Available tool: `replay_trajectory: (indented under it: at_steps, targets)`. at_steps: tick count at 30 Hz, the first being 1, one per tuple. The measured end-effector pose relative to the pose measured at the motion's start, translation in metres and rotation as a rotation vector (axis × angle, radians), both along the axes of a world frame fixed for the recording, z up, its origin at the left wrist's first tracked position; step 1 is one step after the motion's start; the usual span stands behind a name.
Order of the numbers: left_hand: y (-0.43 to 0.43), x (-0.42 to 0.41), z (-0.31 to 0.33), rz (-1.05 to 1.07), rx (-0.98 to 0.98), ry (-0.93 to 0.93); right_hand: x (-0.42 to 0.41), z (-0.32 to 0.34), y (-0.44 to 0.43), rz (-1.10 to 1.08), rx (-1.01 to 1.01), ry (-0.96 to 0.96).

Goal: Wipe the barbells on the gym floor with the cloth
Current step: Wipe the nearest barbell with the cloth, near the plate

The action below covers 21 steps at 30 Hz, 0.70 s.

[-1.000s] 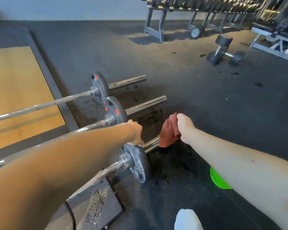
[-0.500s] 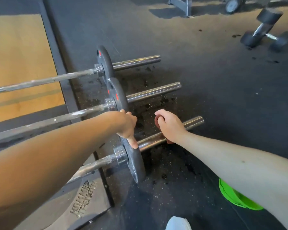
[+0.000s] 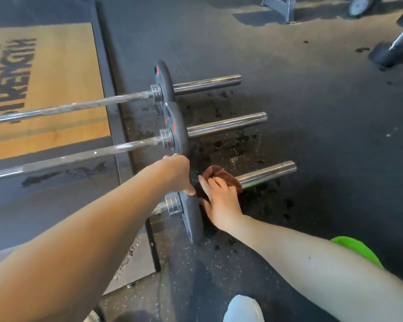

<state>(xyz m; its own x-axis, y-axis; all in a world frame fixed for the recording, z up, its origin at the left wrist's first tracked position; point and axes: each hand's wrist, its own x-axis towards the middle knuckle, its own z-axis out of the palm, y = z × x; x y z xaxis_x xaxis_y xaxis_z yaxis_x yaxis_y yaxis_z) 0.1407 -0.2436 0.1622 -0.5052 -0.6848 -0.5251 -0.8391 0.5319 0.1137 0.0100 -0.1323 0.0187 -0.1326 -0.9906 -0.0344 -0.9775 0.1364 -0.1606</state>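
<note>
Three barbells lie side by side on the speckled black rubber floor (image 3: 323, 140), their right ends towards the camera's right. The cloth work is at the near barbell (image 3: 172, 205). The left grip (image 3: 179, 175) is closed over the top rim of its plate (image 3: 192, 219), fingers curled over the far edge and thumb on the near side. The right grip (image 3: 221, 201) holds the cloth (image 3: 219, 175) bunched around the sleeve (image 3: 267, 174), just where the sleeve meets the plate.

The cloth is brown, soft and crumpled, and looks light enough to fold round the steel and slide along it. The sleeve is a smooth, polished chrome cylinder, likely slippery. It will probably want a wrapped hold with the cloth encircling it, not a flat dab. The plate is a thin, dark, matte disc standing on edge. Bar and plate together look heavy and stiff, yet able to roll, so holding the rim seems the sensible way to keep them from turning.

The middle barbell (image 3: 226, 125) and far barbell (image 3: 207, 83) carry similar plates with red marks, and their shafts run left, dull and scuffed, over a wooden platform (image 3: 56, 94) printed with black lettering. Dark wet-looking spots fleck the floor under the sleeves. A dumbbell (image 3: 395, 47) lies far right. A bright green object (image 3: 358, 252) shows behind the right forearm, and a white shoe (image 3: 243, 309) is at the near edge.
</note>
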Motion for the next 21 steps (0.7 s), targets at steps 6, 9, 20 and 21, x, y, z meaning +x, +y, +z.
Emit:
replay_trajectory:
  at_steps: [6,9,20,21]
  targets:
    - [0.011,0.002,0.002,0.127,0.069,0.086,-0.005,0.003,-0.012,0.028,0.157,0.065]
    - [0.006,0.009,0.000,0.122,0.107,0.108,-0.037,0.008,-0.015,0.059,0.182,0.059]
    - [-0.003,0.003,-0.005,0.038,0.067,-0.010,-0.017,-0.002,-0.007,-0.167,0.082,-0.132]
    - [-0.004,0.000,-0.003,0.026,0.057,-0.039,-0.009,-0.005,-0.009,-0.128,0.072,-0.143]
